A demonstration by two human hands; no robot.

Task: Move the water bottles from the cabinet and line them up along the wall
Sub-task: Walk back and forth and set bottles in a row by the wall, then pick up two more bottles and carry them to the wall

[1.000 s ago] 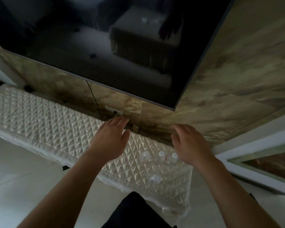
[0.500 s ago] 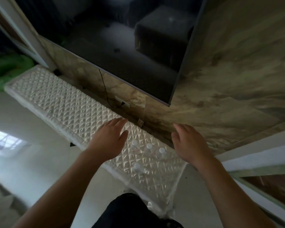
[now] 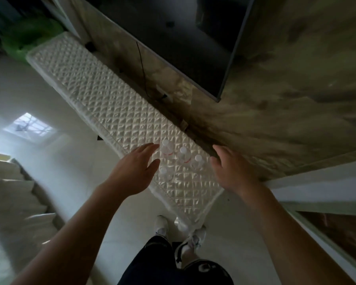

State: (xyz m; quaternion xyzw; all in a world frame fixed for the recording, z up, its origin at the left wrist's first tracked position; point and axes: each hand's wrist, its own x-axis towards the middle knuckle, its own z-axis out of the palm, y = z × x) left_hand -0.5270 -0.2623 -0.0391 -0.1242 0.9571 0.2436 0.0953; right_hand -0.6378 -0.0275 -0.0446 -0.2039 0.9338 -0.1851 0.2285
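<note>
Several clear water bottles with white caps stand upright on the quilted white top of a low cabinet (image 3: 103, 103). Three form a row: one bottle (image 3: 166, 148), a second bottle (image 3: 183, 154) and a third bottle (image 3: 198, 161). A fourth bottle (image 3: 164, 173) stands nearer the front edge. My left hand (image 3: 135, 171) hovers open just left of the bottles, its thumb beside the fourth one. My right hand (image 3: 230, 169) hovers open just right of the row. Neither hand touches a bottle.
A dark wall-mounted TV (image 3: 193, 38) hangs above the cabinet on a marbled wall (image 3: 286, 120), with a cable (image 3: 143, 68) running down. A green object (image 3: 27, 38) lies past the cabinet's far end. My shoes (image 3: 161, 225) stand on pale floor below.
The view has tilted down and swung, so the cabinet runs diagonally and my feet show. Both hands stay open on either side of the bottles, slightly lower and closer to them.
</note>
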